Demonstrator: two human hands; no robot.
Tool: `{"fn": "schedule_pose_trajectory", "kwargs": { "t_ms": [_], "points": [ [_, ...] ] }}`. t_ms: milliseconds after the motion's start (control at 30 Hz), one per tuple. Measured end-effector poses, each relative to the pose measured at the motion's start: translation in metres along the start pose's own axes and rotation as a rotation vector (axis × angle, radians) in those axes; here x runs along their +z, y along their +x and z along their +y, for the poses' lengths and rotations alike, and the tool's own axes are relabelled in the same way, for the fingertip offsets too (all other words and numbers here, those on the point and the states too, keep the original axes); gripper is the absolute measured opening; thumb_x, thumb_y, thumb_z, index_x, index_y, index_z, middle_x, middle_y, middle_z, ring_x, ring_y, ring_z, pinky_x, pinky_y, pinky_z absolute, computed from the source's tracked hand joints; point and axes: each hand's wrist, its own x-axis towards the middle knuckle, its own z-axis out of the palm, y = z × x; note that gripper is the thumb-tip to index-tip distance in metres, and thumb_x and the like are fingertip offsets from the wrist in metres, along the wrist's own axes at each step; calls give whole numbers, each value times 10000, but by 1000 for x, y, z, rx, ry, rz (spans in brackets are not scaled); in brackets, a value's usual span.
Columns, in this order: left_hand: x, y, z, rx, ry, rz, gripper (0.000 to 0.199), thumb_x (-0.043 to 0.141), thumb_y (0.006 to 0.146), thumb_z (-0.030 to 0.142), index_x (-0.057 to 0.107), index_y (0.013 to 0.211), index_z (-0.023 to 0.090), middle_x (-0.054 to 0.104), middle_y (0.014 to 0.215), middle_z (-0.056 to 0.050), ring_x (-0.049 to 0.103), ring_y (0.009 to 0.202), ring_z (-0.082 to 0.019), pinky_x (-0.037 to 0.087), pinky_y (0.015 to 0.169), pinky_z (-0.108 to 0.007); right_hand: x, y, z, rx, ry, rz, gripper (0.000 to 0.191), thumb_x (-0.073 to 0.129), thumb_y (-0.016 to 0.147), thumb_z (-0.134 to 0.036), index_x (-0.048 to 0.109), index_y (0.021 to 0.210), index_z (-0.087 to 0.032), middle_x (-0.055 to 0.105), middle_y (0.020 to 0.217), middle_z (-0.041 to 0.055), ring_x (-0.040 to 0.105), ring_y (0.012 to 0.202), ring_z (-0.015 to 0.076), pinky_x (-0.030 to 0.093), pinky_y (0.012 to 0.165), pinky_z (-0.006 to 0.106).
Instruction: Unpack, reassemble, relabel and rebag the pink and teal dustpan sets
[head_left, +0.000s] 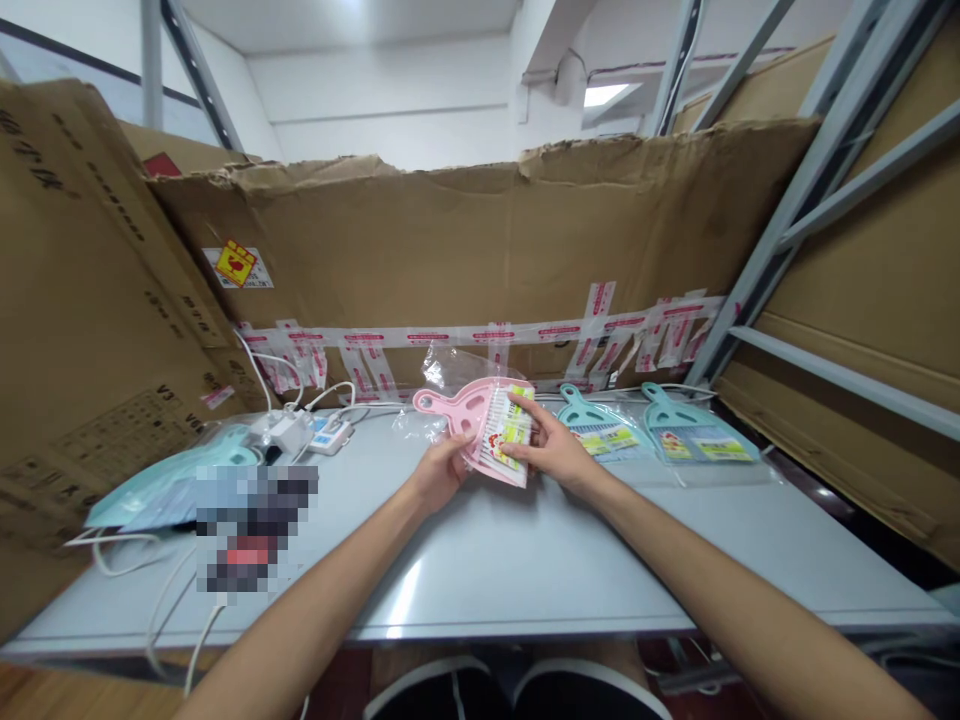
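Note:
A pink dustpan (466, 408) with a white-bristled brush and a yellow-green label is held above the middle of the table, its looped handle pointing left. My left hand (442, 470) grips its lower left edge, thumb on top. On the right side, my right hand (553, 448) holds the brush end, with thumb and forefinger over the label. A clear plastic bag (450, 368) sticks out loosely behind the handle. Just right of my right hand lies a teal dustpan set (604, 425) in clear wrapping, and beside it another teal dustpan set (694, 428).
More wrapped teal dustpans (176, 480) lie at the left. Close to them are a power strip (330, 436) with a white plug (287, 432), trailing cables and a blurred-out dark object (259, 530). Cardboard walls (450, 250) and a grey metal frame (795, 220) enclose the grey table (450, 570).

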Motion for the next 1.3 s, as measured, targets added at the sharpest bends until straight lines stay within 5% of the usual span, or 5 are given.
{"fn": "schedule_pose_trajectory", "kwargs": {
  "t_ms": [333,500,767,1000,1300],
  "points": [
    [-3,1,2,19,2,27,470,915,865,345,785,1258,121,868,1181,-155,829,1129,-320,674,942,-354,-1,0,-3,-25,77,39,1071,1061,690,-327,538,1624,-370,765,1423,108,806,1165,294,728,813,379],
    [4,-4,1,29,95,-59,577,962,837,401,785,1307,116,847,1234,-194,808,1177,-364,654,994,-415,1,4,3,-76,166,68,984,1082,644,-303,641,1524,-313,747,1481,110,768,1272,289,655,1095,469],
    [-1,-6,15,-104,289,-260,696,1046,722,435,802,1311,155,811,1324,-210,742,1302,-408,597,1099,-515,-1,8,4,-105,240,145,986,1085,626,-333,664,1517,-297,702,1560,113,686,1417,319,585,1208,513],
    [-25,-2,56,190,-81,146,703,796,917,732,754,1367,194,776,1431,-127,716,1368,-329,637,1053,-406,-13,8,-3,-122,219,172,1079,1097,584,-269,645,1563,-302,674,1595,118,698,1392,313,586,1207,511],
    [-31,7,52,49,244,215,369,1014,786,310,830,1041,117,864,1075,-133,817,922,-239,659,798,-304,-9,2,4,-48,124,78,1136,1093,651,-312,571,1660,-289,702,1553,118,756,1281,283,636,1142,477]
  ]
}}
